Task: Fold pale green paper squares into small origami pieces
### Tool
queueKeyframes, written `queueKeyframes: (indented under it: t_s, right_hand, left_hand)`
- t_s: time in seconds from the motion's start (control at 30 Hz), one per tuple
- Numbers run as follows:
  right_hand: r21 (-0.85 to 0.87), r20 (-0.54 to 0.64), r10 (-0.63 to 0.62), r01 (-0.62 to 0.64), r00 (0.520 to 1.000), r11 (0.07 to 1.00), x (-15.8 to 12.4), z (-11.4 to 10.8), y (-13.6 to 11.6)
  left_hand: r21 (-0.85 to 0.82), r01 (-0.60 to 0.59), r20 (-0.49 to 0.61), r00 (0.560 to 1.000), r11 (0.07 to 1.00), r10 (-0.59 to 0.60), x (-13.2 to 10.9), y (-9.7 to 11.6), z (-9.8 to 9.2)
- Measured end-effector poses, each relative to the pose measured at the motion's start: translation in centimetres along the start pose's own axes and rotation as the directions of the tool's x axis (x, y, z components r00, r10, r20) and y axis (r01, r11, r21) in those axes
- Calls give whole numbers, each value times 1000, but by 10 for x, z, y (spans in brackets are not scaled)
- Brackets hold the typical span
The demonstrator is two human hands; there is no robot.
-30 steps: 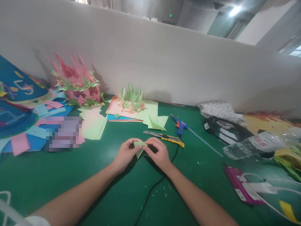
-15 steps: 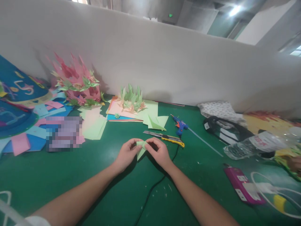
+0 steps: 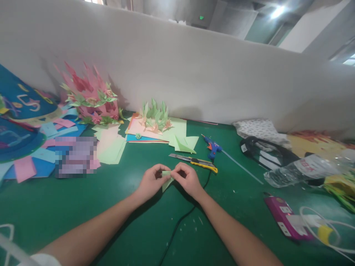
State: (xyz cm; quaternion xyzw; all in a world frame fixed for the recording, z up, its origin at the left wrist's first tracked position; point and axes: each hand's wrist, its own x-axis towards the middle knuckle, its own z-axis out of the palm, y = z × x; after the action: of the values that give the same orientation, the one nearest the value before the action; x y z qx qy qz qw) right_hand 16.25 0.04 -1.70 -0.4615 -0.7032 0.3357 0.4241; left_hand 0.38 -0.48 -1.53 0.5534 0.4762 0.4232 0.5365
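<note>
Between my hands is a small piece of light green paper (image 3: 166,184), folded to a point at its lower end. My left hand (image 3: 151,183) pinches its left side with thumb and fingers. The fingertips of my right hand (image 3: 187,179) grip its upper right corner. Parts of the paper are hidden behind my fingers. Just beyond my right hand lies a yellow utility knife (image 3: 203,164) with its blade out. A folded light green sheet (image 3: 185,143) rests behind the knife.
A blue glue gun (image 3: 213,146) with a long glue stick lies right of the knife. Paper crowns, one green (image 3: 155,118) and one pink (image 3: 93,98), stand at the back. On the right are a plastic bottle (image 3: 299,170) and a purple power strip (image 3: 285,218). A black cable (image 3: 177,225) crosses the green table.
The upper edge of the green paper has come down, and less of it shows between my fingers. My hands have shifted only slightly. At the far right, another person's hand has gone from view.
</note>
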Motion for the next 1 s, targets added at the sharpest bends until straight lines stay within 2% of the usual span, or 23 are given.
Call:
queueKeyframes:
  t_s: [0.1, 0.17, 0.3, 0.4, 0.53, 0.67, 0.83, 0.9, 1.0]
  right_hand:
    - [-27, -2, -30, 30, 1000, 999, -1, 1, -2]
    - [-15, -16, -22, 22, 1000, 1000, -1, 2, -3]
    - [98, -22, 75, -73, 997, 993, 0, 3, -1]
    - [148, -14, 124, -120, 992, 982, 0, 3, 0]
    - [100, -47, 78, -73, 996, 992, -1, 2, -1]
    - [26, -92, -10, 12, 996, 1000, -1, 2, -3]
    - [9, -73, -28, 29, 997, 1000, -2, 1, -4]
    - [29, -69, 16, -14, 997, 999, -1, 0, -3]
    - [94, -57, 105, -99, 993, 991, 0, 0, -2]
  left_hand:
    - [-11, 11, 1, 1000, 1000, -11, 0, -1, 0]
    - [-76, 47, 1, 999, 996, -47, -1, 0, 0]
    - [-289, 123, 17, 992, 949, -124, -2, 5, 0]
    - [-364, 124, 14, 992, 923, -128, -2, 8, 0]
    - [-326, 86, -4, 996, 941, -93, -2, 9, -1]
    - [-209, 112, 25, 994, 972, -109, -2, 10, -1]
    - [-112, 53, -17, 998, 992, -55, -1, 10, -1]
    - [-153, 73, -10, 997, 985, -76, -2, 11, -1]
    - [-313, 154, 61, 988, 937, -142, -2, 11, 0]
